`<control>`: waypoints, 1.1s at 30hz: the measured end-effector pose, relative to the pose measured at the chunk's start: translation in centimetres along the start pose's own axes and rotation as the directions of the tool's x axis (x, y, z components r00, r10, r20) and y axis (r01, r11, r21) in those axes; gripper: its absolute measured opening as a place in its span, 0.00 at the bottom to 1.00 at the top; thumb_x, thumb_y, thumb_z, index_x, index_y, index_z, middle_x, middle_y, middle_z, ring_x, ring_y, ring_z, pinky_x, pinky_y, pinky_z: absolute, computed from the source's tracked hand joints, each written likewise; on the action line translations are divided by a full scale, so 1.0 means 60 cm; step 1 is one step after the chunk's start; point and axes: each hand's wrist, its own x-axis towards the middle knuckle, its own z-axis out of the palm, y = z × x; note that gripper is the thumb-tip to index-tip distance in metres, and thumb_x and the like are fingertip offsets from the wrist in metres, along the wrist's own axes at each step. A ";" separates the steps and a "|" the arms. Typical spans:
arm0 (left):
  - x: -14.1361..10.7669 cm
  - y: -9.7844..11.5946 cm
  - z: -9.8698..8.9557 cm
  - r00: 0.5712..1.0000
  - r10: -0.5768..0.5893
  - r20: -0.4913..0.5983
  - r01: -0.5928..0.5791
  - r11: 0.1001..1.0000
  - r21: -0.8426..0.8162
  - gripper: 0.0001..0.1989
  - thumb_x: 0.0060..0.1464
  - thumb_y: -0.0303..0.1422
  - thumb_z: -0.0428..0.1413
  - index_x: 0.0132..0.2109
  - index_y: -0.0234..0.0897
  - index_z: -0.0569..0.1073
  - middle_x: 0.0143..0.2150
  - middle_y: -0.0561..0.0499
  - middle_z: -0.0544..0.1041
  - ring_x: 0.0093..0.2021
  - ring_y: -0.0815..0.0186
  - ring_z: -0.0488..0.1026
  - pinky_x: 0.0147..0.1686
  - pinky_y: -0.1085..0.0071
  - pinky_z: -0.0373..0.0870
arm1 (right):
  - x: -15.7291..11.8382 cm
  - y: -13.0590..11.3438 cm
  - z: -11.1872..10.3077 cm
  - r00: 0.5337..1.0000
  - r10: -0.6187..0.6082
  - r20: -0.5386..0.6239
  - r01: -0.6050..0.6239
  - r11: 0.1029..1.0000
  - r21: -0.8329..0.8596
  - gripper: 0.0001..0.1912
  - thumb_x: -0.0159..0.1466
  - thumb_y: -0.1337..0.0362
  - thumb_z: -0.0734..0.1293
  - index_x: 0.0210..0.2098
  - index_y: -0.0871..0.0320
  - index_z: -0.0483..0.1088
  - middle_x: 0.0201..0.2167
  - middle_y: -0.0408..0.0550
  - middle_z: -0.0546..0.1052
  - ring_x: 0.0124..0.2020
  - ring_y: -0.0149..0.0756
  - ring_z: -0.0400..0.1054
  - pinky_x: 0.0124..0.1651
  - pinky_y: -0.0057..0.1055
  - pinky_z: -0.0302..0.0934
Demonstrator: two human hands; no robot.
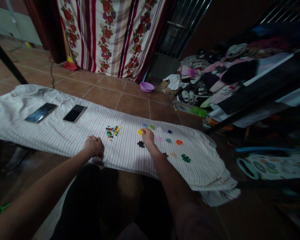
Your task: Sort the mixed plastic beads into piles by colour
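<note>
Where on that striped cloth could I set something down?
The striped cloth is bare between the mixed pile and black pile, between the mixed pile and nearest phone, and right of the orange pile and dark green pile. It's crowded around the right hand.

This is looking like a room in a home: a flowered curtain [106, 40] is hanging over the tiled floor [90, 80], clothes [210, 73] are lying heaped along one side, a purple basin [147, 87] is sitting on the tiles, and a striped cloth [130, 160] is covering the surface in front.
</note>
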 end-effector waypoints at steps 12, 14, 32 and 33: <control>0.009 -0.002 0.012 1.000 0.015 -0.023 -0.016 1.000 -0.014 0.50 0.39 0.50 0.60 0.60 0.15 0.58 0.58 0.16 0.61 0.58 0.37 0.62 0.51 0.56 0.58 | 0.006 -0.008 0.005 1.000 -0.026 0.002 0.026 1.000 0.005 0.19 0.59 0.74 0.56 0.39 0.57 0.76 0.42 0.49 0.76 0.45 0.36 0.67 0.51 0.33 0.59; 0.009 -0.003 0.016 0.999 0.021 -0.046 -0.022 0.999 -0.024 0.48 0.40 0.50 0.60 0.59 0.16 0.59 0.57 0.16 0.62 0.57 0.38 0.63 0.51 0.57 0.59 | 0.000 -0.017 0.000 0.998 -0.061 0.001 0.061 0.998 0.005 0.18 0.60 0.74 0.56 0.39 0.57 0.75 0.41 0.49 0.76 0.44 0.36 0.67 0.51 0.33 0.59; -0.004 -0.001 -0.010 1.000 -0.016 0.022 0.017 0.998 -0.053 0.52 0.37 0.51 0.63 0.61 0.16 0.56 0.60 0.15 0.58 0.60 0.37 0.59 0.54 0.55 0.57 | -0.112 -0.202 0.114 0.987 -0.060 0.149 0.033 0.983 0.179 0.12 0.62 0.66 0.62 0.45 0.58 0.68 0.40 0.49 0.73 0.43 0.35 0.68 0.46 0.30 0.61; -0.003 -0.001 -0.010 1.000 -0.014 0.022 0.016 0.999 -0.052 0.52 0.37 0.51 0.63 0.61 0.16 0.56 0.60 0.16 0.57 0.60 0.38 0.59 0.54 0.55 0.57 | -0.106 -0.207 0.115 0.989 -0.010 0.149 -0.013 0.987 0.158 0.12 0.62 0.65 0.64 0.45 0.58 0.68 0.39 0.49 0.74 0.43 0.35 0.68 0.46 0.30 0.61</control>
